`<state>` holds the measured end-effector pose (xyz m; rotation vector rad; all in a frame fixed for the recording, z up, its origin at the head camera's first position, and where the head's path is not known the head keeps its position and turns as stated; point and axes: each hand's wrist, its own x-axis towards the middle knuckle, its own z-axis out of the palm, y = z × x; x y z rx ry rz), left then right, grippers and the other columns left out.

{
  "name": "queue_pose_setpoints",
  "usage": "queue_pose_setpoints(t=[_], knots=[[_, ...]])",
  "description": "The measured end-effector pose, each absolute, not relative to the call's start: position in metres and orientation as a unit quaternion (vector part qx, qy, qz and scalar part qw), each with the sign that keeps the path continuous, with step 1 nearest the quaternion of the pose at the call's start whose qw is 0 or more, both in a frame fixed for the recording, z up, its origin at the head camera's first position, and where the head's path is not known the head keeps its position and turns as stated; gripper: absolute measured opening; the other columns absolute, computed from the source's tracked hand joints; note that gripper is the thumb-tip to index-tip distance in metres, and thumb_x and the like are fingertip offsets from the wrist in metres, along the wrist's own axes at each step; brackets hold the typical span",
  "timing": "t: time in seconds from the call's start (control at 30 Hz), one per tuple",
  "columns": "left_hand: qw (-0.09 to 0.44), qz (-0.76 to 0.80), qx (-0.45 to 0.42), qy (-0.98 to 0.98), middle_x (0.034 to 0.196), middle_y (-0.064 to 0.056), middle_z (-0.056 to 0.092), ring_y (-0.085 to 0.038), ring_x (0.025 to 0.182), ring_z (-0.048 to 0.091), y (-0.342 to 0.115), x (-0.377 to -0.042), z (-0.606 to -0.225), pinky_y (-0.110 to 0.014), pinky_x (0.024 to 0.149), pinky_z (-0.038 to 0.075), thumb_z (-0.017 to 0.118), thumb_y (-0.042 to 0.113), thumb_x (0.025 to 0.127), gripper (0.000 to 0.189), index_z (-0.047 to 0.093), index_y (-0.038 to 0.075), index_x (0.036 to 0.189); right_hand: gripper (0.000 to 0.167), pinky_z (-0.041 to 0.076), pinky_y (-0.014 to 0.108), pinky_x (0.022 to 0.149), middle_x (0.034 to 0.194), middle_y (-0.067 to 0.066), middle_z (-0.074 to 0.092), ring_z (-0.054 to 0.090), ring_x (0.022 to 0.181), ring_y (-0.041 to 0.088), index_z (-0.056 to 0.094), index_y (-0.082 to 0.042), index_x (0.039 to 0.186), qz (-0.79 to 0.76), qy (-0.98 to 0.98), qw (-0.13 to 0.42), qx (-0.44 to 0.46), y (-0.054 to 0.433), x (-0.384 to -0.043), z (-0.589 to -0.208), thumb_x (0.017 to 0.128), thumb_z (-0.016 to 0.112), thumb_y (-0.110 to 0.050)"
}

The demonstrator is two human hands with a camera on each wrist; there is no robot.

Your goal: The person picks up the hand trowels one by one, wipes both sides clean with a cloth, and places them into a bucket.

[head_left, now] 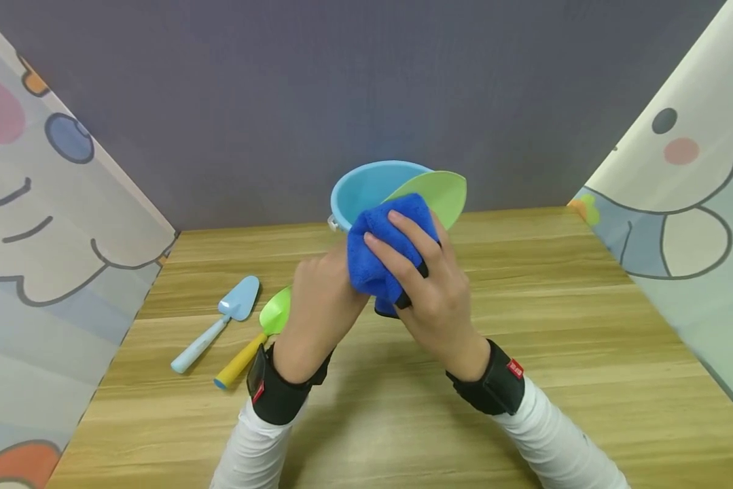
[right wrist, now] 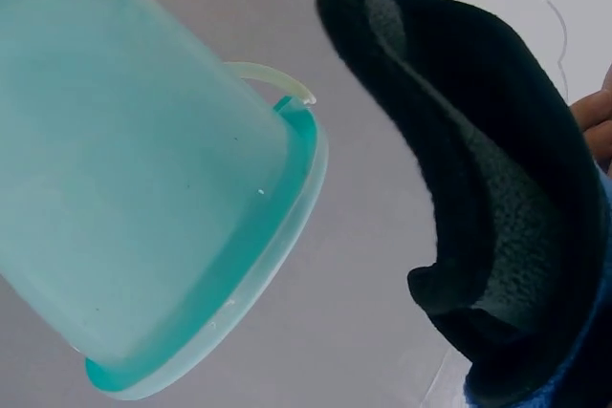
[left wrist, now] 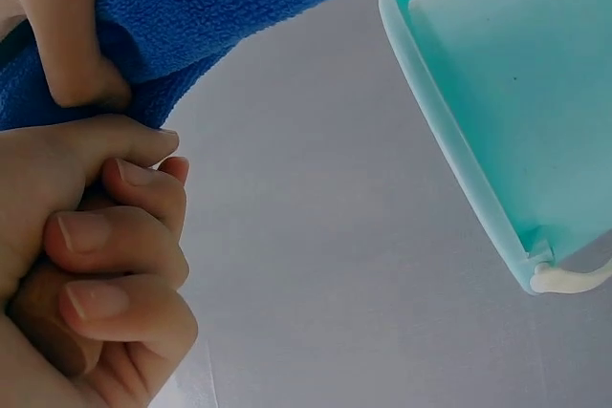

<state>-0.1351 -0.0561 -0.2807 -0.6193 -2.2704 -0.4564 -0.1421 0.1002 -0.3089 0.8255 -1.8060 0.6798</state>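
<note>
Prob. a wiping step

We had the blue cloth (head_left: 366,268) gripped in our R hand (head_left: 433,292), bunched against our L hand (head_left: 323,292), near the bucket (head_left: 356,193). A green blade (head_left: 448,193) poked out past it. L fingers were curled in; couldn't tell what, if anything, they held. Blue trowel (head_left: 239,299) & green trowel (head_left: 274,314) lay on the surface (head_left: 556,312), left side. Next move prob. called for a steady L hand & R rubbing along the blade.
</note>
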Motion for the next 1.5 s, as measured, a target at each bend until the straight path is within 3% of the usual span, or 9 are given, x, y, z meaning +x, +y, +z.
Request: queue_pose_setpoints(t=[0.5, 0.8, 1.03, 1.5], knots=[[0.374, -0.164, -0.244, -0.879, 0.058, -0.002, 0.050, -0.013, 0.042, 0.044, -0.054, -0.138, -0.282, -0.028, 0.040, 0.034, 0.071, 0.013, 0.093, 0.016, 0.059, 0.008, 0.085, 0.051, 0.049, 0.057, 0.107, 0.137, 0.020, 0.060, 0.050, 0.139, 0.048, 0.069, -0.011, 0.126, 0.299, -0.741, 0.496, 0.340, 0.107, -0.145, -0.306, 0.077, 0.082, -0.001], [0.374, -0.126, -0.234, -0.889, 0.057, 0.004, 0.032, -0.009, 0.043, 0.027, -0.055, -0.138, -0.281, -0.023, 0.044, 0.017, 0.069, 0.009, 0.091, 0.025, 0.048, 0.010, 0.077, 0.048, 0.051, 0.058, 0.104, 0.133, 0.018, 0.062, 0.052, 0.136, 0.048, 0.072, -0.011, 0.121, 0.308, -0.731, 0.518, 0.320, 0.114, -0.150, -0.305, 0.075, 0.076, 0.000], [0.376, -0.119, -0.239, -0.887, 0.057, 0.003, 0.038, -0.009, 0.043, 0.032, -0.055, -0.137, -0.280, -0.025, 0.042, 0.021, 0.072, 0.009, 0.089, 0.023, 0.050, 0.009, 0.080, 0.039, 0.051, 0.051, 0.107, 0.124, 0.011, 0.062, 0.053, 0.134, 0.037, 0.077, -0.012, 0.112, 0.278, -0.707, 0.569, 0.315, 0.114, -0.152, -0.301, 0.074, 0.071, -0.003], [0.381, -0.114, -0.236, -0.887, 0.056, 0.002, 0.042, -0.012, 0.041, 0.038, -0.056, -0.137, -0.277, -0.026, 0.040, 0.025, 0.071, 0.013, 0.093, 0.022, 0.053, 0.008, 0.081, 0.037, 0.045, 0.054, 0.111, 0.126, 0.014, 0.061, 0.048, 0.133, 0.039, 0.073, -0.013, 0.117, 0.271, -0.710, 0.559, 0.331, 0.114, -0.158, -0.303, 0.080, 0.076, -0.009]])
